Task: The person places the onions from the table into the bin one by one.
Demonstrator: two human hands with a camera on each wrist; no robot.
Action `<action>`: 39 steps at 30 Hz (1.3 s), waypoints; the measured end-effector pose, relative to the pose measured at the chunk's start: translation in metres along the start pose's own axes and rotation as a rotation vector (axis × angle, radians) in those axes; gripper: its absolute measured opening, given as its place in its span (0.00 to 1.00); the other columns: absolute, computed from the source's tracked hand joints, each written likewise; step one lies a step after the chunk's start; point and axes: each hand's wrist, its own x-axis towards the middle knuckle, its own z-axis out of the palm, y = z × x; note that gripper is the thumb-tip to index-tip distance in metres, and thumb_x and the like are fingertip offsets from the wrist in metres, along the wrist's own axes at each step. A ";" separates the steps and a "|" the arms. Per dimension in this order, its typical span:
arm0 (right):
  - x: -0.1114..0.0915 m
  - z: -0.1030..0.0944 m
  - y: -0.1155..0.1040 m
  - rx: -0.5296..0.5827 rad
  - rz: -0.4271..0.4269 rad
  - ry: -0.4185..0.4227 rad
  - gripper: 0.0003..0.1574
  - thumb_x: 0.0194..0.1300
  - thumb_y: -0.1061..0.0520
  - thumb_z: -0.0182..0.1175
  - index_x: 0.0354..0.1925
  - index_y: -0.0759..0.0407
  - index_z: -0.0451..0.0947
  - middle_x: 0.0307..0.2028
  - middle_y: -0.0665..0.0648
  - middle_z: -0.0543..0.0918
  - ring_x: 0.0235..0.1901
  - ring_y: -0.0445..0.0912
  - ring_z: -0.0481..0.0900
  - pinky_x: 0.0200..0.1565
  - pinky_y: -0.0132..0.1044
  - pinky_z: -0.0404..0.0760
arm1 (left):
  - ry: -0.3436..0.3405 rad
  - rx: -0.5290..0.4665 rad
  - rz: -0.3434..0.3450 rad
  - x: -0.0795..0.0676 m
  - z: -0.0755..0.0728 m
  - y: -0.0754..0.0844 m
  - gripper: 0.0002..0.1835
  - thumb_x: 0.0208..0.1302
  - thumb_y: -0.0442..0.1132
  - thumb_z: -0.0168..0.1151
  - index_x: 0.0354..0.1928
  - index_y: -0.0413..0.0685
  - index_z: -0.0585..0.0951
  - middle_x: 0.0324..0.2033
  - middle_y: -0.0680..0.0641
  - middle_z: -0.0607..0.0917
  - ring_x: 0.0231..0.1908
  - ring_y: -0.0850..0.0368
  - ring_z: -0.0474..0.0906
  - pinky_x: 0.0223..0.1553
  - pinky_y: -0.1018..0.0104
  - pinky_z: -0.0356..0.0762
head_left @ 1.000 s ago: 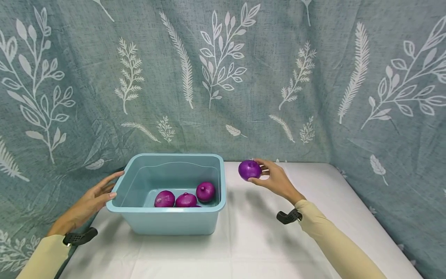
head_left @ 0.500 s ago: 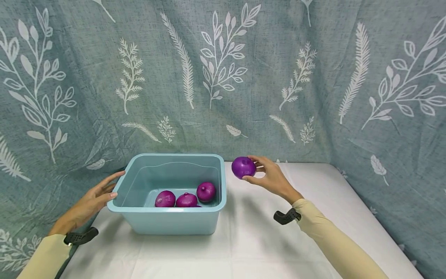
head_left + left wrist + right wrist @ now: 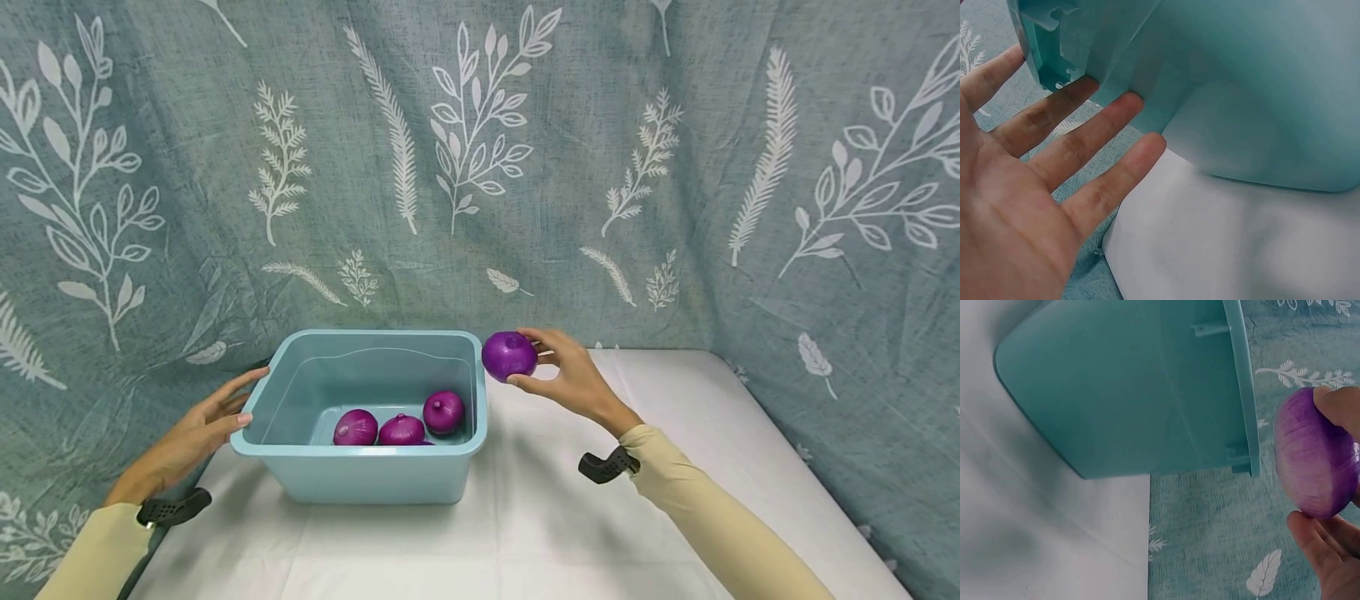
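My right hand (image 3: 570,379) pinches a purple onion (image 3: 507,358) between thumb and fingers, in the air at the right rim of a light blue plastic bin (image 3: 360,479). The right wrist view has this onion (image 3: 1307,456) beside the bin's outer wall (image 3: 1135,394), above rim height. At the bin's left end, my left hand (image 3: 191,433) touches the rim and outer side with extended fingers; they look straight in the left wrist view. Inside lie a left onion (image 3: 356,428), a middle onion (image 3: 402,430) and a right onion (image 3: 443,412). The front rim partly hides a further purple sliver.
The bin stands on a white-covered table (image 3: 570,517). Behind and at both sides hangs a blue-green leaf-patterned cloth (image 3: 465,275). A black strap device sits on each wrist, the right one (image 3: 603,465) jutting inward.
My right hand has carried the onion leftward and slightly up, from the right of the bin to its right rim. My left hand and the onions inside have stayed put.
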 end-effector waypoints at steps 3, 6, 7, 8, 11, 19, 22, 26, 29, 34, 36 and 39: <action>0.002 0.004 -0.004 0.016 -0.003 -0.005 0.45 0.56 0.46 0.80 0.69 0.51 0.75 0.59 0.55 0.78 0.52 0.50 0.84 0.55 0.45 0.84 | -0.003 0.000 0.002 0.000 0.000 -0.001 0.37 0.83 0.38 0.47 0.84 0.67 0.46 0.81 0.39 0.35 0.76 0.25 0.31 0.64 0.17 0.42; 0.004 0.007 -0.008 0.017 -0.011 -0.007 0.45 0.56 0.45 0.80 0.69 0.50 0.75 0.58 0.54 0.78 0.52 0.49 0.83 0.55 0.43 0.84 | -0.003 0.008 0.008 0.000 0.000 -0.001 0.37 0.82 0.38 0.47 0.84 0.66 0.46 0.81 0.39 0.37 0.77 0.26 0.34 0.65 0.18 0.46; 0.004 0.008 -0.009 0.020 -0.016 -0.008 0.45 0.56 0.45 0.80 0.69 0.50 0.75 0.58 0.54 0.78 0.52 0.49 0.83 0.55 0.43 0.84 | -0.003 0.014 0.012 0.000 0.000 -0.001 0.37 0.82 0.37 0.46 0.84 0.66 0.46 0.81 0.40 0.38 0.77 0.28 0.35 0.65 0.19 0.48; 0.005 0.009 -0.010 0.021 -0.022 -0.008 0.46 0.56 0.45 0.80 0.69 0.51 0.75 0.58 0.54 0.78 0.52 0.49 0.83 0.55 0.43 0.84 | -0.002 0.021 0.014 0.000 0.000 -0.001 0.37 0.82 0.37 0.46 0.84 0.66 0.46 0.81 0.40 0.39 0.77 0.29 0.37 0.65 0.20 0.49; 0.006 0.012 -0.013 0.019 -0.040 -0.009 0.46 0.56 0.46 0.80 0.69 0.52 0.75 0.59 0.54 0.78 0.52 0.49 0.82 0.55 0.41 0.84 | -0.001 0.029 0.018 0.000 0.000 -0.002 0.36 0.82 0.37 0.46 0.84 0.66 0.46 0.82 0.41 0.40 0.77 0.32 0.40 0.65 0.21 0.51; 0.010 0.020 -0.018 0.025 -0.055 -0.028 0.47 0.56 0.43 0.80 0.70 0.49 0.74 0.60 0.50 0.78 0.53 0.47 0.81 0.55 0.37 0.83 | 0.000 0.000 0.017 0.000 0.001 0.000 0.37 0.82 0.37 0.47 0.84 0.67 0.47 0.82 0.44 0.37 0.76 0.26 0.31 0.62 0.15 0.40; 0.011 0.024 -0.019 0.039 -0.058 -0.042 0.48 0.56 0.44 0.80 0.70 0.50 0.74 0.60 0.50 0.79 0.54 0.48 0.80 0.55 0.37 0.83 | 0.003 0.002 0.015 0.000 0.001 0.000 0.37 0.82 0.37 0.47 0.84 0.66 0.47 0.82 0.44 0.37 0.76 0.25 0.31 0.62 0.14 0.40; 0.012 0.029 -0.020 0.054 -0.071 -0.059 0.48 0.56 0.46 0.80 0.70 0.52 0.73 0.60 0.50 0.79 0.54 0.47 0.81 0.55 0.37 0.83 | 0.003 0.010 0.020 0.000 0.001 0.000 0.37 0.82 0.37 0.47 0.84 0.65 0.46 0.82 0.43 0.38 0.76 0.26 0.32 0.64 0.17 0.45; 0.013 0.032 -0.020 0.068 -0.079 -0.065 0.48 0.56 0.47 0.80 0.71 0.53 0.73 0.61 0.50 0.79 0.53 0.46 0.81 0.55 0.37 0.83 | 0.006 0.032 0.024 0.000 0.000 -0.001 0.36 0.83 0.38 0.46 0.84 0.65 0.45 0.82 0.42 0.40 0.78 0.31 0.39 0.66 0.23 0.53; 0.013 0.037 -0.023 0.082 -0.083 -0.078 0.47 0.57 0.48 0.80 0.70 0.52 0.73 0.62 0.49 0.78 0.54 0.44 0.81 0.55 0.38 0.83 | 0.010 0.049 0.022 -0.001 0.000 0.000 0.36 0.83 0.38 0.47 0.84 0.65 0.46 0.82 0.41 0.41 0.78 0.38 0.45 0.66 0.28 0.57; 0.014 0.038 -0.024 0.078 -0.084 -0.084 0.46 0.57 0.48 0.80 0.70 0.52 0.73 0.63 0.50 0.77 0.54 0.44 0.80 0.56 0.37 0.83 | 0.007 0.034 0.022 -0.001 0.001 0.001 0.36 0.83 0.38 0.47 0.84 0.65 0.46 0.82 0.41 0.40 0.78 0.33 0.41 0.66 0.24 0.53; 0.015 0.040 -0.024 0.069 -0.088 -0.089 0.48 0.57 0.48 0.79 0.72 0.53 0.72 0.65 0.52 0.76 0.54 0.44 0.81 0.56 0.34 0.82 | 0.006 0.013 0.018 -0.001 0.002 0.002 0.37 0.82 0.38 0.47 0.84 0.65 0.46 0.82 0.41 0.38 0.77 0.27 0.34 0.66 0.20 0.48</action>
